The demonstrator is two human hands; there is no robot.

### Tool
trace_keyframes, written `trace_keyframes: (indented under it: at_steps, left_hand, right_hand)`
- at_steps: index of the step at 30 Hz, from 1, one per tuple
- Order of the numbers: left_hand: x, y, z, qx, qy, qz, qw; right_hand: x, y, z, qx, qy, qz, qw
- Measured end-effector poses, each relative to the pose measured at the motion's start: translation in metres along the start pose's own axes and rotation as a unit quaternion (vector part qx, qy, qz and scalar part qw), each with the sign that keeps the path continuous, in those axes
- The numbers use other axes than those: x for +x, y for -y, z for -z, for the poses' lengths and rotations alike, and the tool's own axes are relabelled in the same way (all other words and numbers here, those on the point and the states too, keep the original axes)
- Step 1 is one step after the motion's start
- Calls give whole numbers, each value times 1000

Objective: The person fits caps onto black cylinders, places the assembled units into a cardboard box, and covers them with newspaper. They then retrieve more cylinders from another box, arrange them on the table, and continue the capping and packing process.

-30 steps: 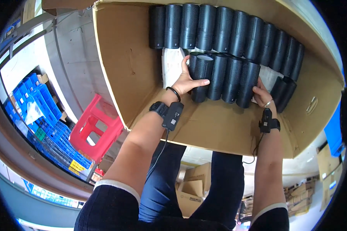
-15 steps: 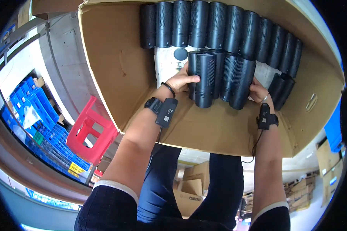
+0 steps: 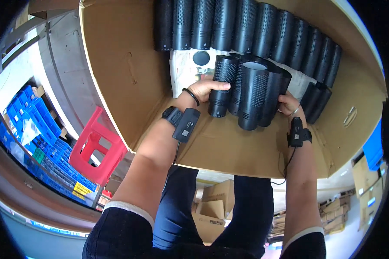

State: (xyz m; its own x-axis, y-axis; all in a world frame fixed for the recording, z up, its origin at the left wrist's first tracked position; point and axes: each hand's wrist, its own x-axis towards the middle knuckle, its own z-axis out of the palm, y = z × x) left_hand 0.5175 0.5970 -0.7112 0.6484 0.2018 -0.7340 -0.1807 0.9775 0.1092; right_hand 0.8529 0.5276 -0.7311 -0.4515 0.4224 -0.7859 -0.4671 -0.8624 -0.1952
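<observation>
Between my two hands stands a tight cluster of black perforated cylinders, tube-shaped, several of them pressed together inside a large cardboard box. My left hand is wrapped round the cluster's left side, its thumb across the front of the leftmost tube. On the opposite side my right hand presses against the bundle, its fingers mostly hidden behind the tubes. The front cylinder tilts and shows a pale round end at its top. Behind the cluster runs a row of similar black cylinders along the far wall.
Two more cylinders lean near the box's right wall. A white printed sheet with a dark disc lies under the row. Outside, a red plastic stool and blue crates stand at left; smaller cartons lie below.
The tubes between my hands have shifted and turned; the front one now tips its pale end toward me. My left thumb lies across the leftmost tube. My right hand has barely moved.
</observation>
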Motion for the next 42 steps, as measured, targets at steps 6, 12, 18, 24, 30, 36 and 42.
trace_keyframes:
  at_steps: [6,12,18,24,30,36,42]
  left_hand:
    - [0,-1,-12,-30,40,-29,998]
    - [-1,1,-22,-7,72,2,997]
    - [-13,-2,-29,2,74,-26,997]
    - [-41,-6,-57,7,88,-12,996]
    - [-131,-17,-122,-32,95,6,995]
    - [-263,-13,-210,-120,119,-62,984]
    - [-426,24,-281,-169,125,-190,959]
  right_hand:
    - [1,-6,-6,-21,0,16,1000]
    - [-1,-9,9,-21,-16,5,1000]
    - [-5,-7,-13,-29,9,18,999]
    - [-46,9,-41,-57,-19,3,998]
    - [-126,45,-128,-102,-14,21,994]
    - [-211,70,-212,-99,-16,30,994]
    - [-309,84,-367,-170,94,-23,981]
